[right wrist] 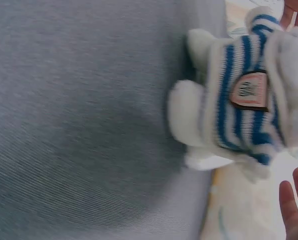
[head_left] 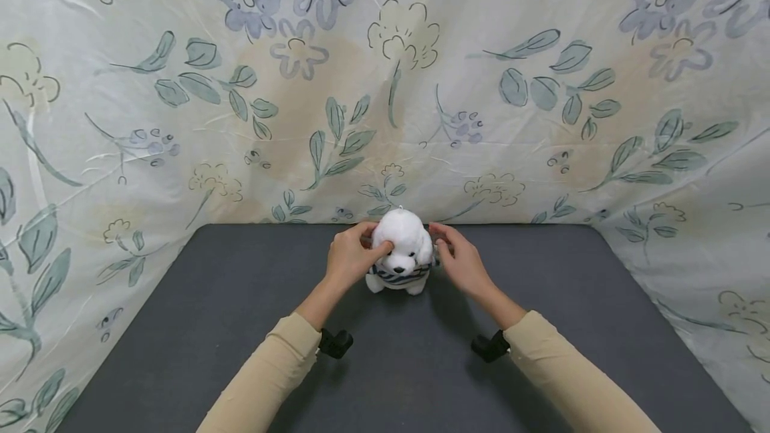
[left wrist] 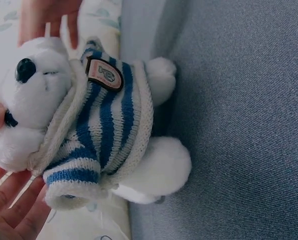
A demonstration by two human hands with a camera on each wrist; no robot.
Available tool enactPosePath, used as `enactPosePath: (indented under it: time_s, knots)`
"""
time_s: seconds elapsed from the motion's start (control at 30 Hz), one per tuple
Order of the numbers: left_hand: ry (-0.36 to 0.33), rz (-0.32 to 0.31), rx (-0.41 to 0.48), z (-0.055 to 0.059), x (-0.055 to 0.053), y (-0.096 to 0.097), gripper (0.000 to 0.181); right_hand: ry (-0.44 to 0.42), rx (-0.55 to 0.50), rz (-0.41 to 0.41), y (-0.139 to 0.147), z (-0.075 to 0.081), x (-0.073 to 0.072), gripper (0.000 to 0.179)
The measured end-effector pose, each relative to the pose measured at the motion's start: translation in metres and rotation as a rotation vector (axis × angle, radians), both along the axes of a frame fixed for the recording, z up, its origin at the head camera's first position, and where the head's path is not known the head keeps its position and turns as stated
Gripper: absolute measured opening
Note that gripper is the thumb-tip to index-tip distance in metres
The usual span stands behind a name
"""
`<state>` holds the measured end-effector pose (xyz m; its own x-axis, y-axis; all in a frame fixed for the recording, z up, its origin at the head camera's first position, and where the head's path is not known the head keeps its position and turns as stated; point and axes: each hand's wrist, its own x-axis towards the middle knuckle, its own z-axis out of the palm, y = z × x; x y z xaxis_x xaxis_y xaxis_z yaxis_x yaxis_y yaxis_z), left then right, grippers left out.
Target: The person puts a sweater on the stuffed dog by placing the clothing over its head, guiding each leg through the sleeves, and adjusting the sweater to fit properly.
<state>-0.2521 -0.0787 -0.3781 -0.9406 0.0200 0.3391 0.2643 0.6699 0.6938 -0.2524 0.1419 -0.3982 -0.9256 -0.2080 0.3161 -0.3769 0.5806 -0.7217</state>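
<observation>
A white plush dog (head_left: 402, 232) in a blue-and-white striped knit sweater sits upright at the far side of the table, facing me. My left hand (head_left: 351, 256) grips its head from the left, thumb on the face near one eye, with the other fingers (left wrist: 19, 205) behind and beside the head. To the right of the head, my right hand (head_left: 463, 262) stands with its fingers extended. In the right wrist view, these fingers (right wrist: 291, 202) are apart from the sweater. A pink badge (left wrist: 105, 74) shows on the sweater's chest.
The dark grey table (head_left: 397, 366) has its far edge just behind the dog. A floral cloth (head_left: 421, 85) hangs behind it and along both sides. Black wrist mounts (head_left: 335, 343) sit under both forearms.
</observation>
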Motion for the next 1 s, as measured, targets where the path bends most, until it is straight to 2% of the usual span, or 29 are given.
enactPosePath:
  time_s: [0.1, 0.27, 0.47, 0.6, 0.73, 0.87, 1.0]
  knots:
    - [-0.001, -0.001, 0.000, 0.000, -0.001, 0.000, 0.040, 0.013, -0.002, 0.049, -0.001, 0.011, -0.002, 0.043]
    - [-0.002, -0.017, 0.012, -0.001, -0.002, -0.001, 0.040, 0.033, 0.089, 0.134, -0.006, 0.026, -0.005, 0.058]
    - [-0.002, -0.031, 0.011, 0.000, -0.001, -0.002, 0.040, 0.115, 0.181, 0.199, -0.016, 0.033, -0.009, 0.070]
    - [-0.005, -0.037, 0.009, 0.000, 0.000, -0.001, 0.040, 0.170, 0.223, 0.203, -0.022, 0.031, -0.009, 0.070]
    - [-0.008, -0.070, 0.029, 0.001, 0.000, -0.003, 0.041, 0.187, 0.247, 0.178, -0.024, 0.030, -0.009, 0.067]
    - [-0.010, -0.118, 0.105, -0.003, -0.003, -0.008, 0.036, 0.192, 0.254, 0.161, -0.023, 0.029, -0.009, 0.067]
    - [-0.025, -0.123, 0.198, -0.008, -0.006, -0.014, 0.023, 0.182, 0.246, 0.159, -0.023, 0.029, -0.009, 0.067]
